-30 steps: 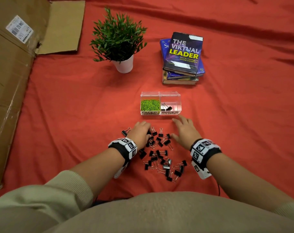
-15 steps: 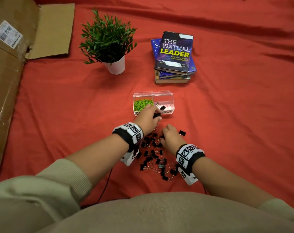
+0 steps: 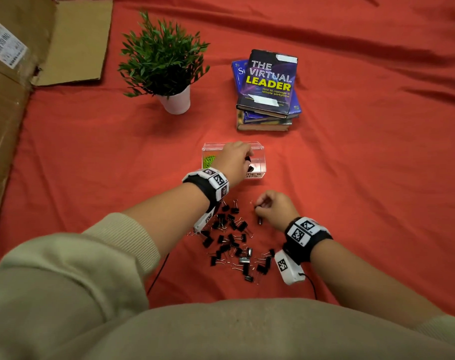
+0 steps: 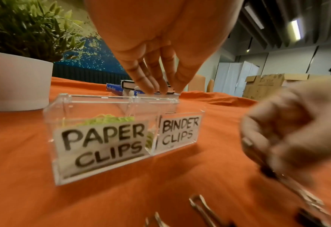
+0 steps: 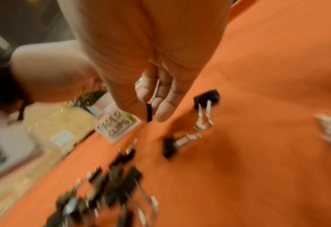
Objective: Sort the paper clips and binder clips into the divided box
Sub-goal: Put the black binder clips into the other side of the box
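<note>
A clear divided box (image 3: 259,154) stands on the red cloth, labelled PAPER CLIPS and BINDER CLIPS (image 4: 95,97). Green paper clips (image 3: 208,160) fill its left half. My left hand (image 3: 244,157) hovers over the right half, fingertips bunched and pointing down (image 4: 164,89); a small black binder clip (image 3: 247,159) shows at them. One binder clip (image 3: 253,167) lies inside that half. A pile of black binder clips (image 3: 231,237) lies nearer me. At the pile's far right, my right hand (image 3: 259,207) pinches a black binder clip (image 5: 149,112) between thumb and finger.
A potted plant (image 3: 164,61) stands far left of the box and a stack of books (image 3: 269,87) just behind it. Flattened cardboard (image 3: 8,113) lines the left edge. Two loose clips (image 5: 205,98) lie right of the pile.
My left hand rose from the pile with a clip and moved forward over the box's binder-clip half. My right hand drew back from the box to the pile and pinched a clip.
</note>
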`<state>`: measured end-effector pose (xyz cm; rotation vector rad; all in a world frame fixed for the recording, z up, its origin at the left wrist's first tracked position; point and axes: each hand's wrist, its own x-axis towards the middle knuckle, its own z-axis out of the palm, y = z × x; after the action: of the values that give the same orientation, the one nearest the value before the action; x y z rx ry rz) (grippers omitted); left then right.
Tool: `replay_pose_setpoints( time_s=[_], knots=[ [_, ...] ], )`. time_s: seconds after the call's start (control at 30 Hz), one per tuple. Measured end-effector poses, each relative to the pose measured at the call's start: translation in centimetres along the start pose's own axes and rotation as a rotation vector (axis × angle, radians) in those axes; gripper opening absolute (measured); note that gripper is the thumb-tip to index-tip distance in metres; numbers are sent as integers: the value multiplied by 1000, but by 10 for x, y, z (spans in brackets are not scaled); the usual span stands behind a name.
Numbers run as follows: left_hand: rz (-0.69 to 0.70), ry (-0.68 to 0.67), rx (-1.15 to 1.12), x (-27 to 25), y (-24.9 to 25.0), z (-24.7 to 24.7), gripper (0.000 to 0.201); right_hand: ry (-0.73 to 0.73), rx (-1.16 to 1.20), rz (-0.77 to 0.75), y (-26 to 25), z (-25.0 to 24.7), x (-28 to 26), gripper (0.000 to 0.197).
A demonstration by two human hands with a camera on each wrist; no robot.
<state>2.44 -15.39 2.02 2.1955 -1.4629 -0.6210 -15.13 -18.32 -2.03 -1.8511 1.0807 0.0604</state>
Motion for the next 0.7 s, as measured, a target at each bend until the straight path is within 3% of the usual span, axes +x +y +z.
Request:
replay_pose_setpoints(
  time_s=[0.1,0.2,0.37,0.53,0.6,0.7],
  knots=[
    [-20,-4,-1,-34,-7,9,14,136,138,-42,-22,-16,17,24],
    [-53,-116,66,-65,-21,24,13,216,43,-120,-46,-30,40,13],
    [-120,-249,226,-90,-39,37,26,197,-207,-171,-62,-30,59,8],
    [-99,-264,268,-92,-45,43,24,216,-315,-286,-59,-31,45,10],
    [-90,-261,258,-91,-45,44,22,180,-346,-317,-51,-30,29,8],
    [-86,-267,242,-90,-42,46,19,-68,-495,-282,-29,-17,-1,17]
  ],
)
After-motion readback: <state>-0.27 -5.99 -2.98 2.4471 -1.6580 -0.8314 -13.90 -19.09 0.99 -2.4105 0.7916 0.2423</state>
